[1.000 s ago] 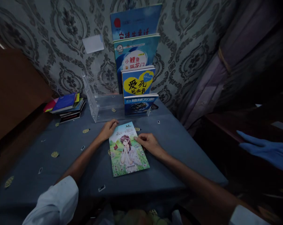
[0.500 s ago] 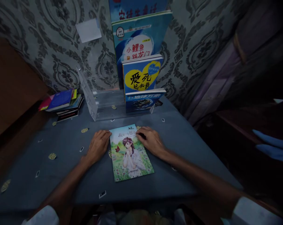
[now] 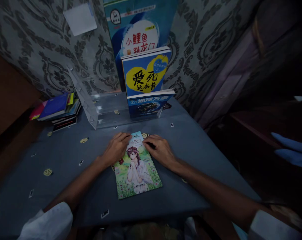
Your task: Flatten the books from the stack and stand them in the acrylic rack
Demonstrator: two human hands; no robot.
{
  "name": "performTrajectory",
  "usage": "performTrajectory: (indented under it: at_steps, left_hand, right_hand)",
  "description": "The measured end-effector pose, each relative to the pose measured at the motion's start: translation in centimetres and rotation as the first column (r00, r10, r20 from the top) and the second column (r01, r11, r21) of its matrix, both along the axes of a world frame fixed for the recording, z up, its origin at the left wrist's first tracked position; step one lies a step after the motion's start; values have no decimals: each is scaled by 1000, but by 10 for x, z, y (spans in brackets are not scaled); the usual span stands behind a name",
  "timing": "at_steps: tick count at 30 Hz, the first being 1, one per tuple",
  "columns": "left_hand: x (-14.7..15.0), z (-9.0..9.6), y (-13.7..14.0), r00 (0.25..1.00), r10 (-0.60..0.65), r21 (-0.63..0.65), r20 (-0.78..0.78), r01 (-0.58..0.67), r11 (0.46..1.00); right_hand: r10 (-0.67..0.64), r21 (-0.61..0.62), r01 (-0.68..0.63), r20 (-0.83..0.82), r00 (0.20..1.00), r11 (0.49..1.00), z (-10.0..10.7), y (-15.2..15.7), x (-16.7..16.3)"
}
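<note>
A thin book lies face up near the front of the table, its cover showing a drawn figure in a flower field. My left hand rests across the upper left of the cover, fingers laid over part of the title, and hides that corner. At the upper right edge, my right hand has its thumb and fingers closed on the book. Beyond both hands is a clear plastic rack. Its right side holds several upright books, including a blue one with a yellow heart and a blue book in front.
A stack of books sits at the table's back left. The patterned wall rises behind, with a white card on it. A curtain hangs at the right. The table has a dark blue-grey cloth.
My left hand has slid from the book's left edge rightward over its cover. My right hand stays at the right edge. The view has tilted slightly downward.
</note>
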State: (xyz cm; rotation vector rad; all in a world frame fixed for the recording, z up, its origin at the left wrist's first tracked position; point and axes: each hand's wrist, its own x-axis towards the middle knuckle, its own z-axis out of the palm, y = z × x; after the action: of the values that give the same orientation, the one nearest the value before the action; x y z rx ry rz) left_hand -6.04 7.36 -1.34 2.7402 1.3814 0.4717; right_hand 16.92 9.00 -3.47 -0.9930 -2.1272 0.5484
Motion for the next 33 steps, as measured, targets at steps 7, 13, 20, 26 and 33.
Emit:
performTrajectory:
  at_steps: [7, 13, 20, 26, 33]
  left_hand:
    - [21, -1, 21, 998, -31, -32, -63, 29, 999]
    - [26, -2, 26, 997, -65, -45, -41, 63, 997]
    - [25, -4, 25, 994, -94, -1, -54, 94, 996]
    - [32, 1, 7, 990, -120, -17, -74, 119, 993]
    - [39, 8, -25, 980, -179, -62, -87, 174, 983]
  right_hand:
    - [6, -9, -7, -39, 999, 1000, -4, 2, 0]
    - [18, 1, -18, -26, 1000, 1000, -2, 3, 1]
    - [-9, -85, 7, -27, 1000, 996, 3, 6, 5]
    - [-12, -210, -10, -106, 994, 978, 6, 7, 8]
    - [-44, -229, 21, -98, 994, 973, 5, 7, 8]
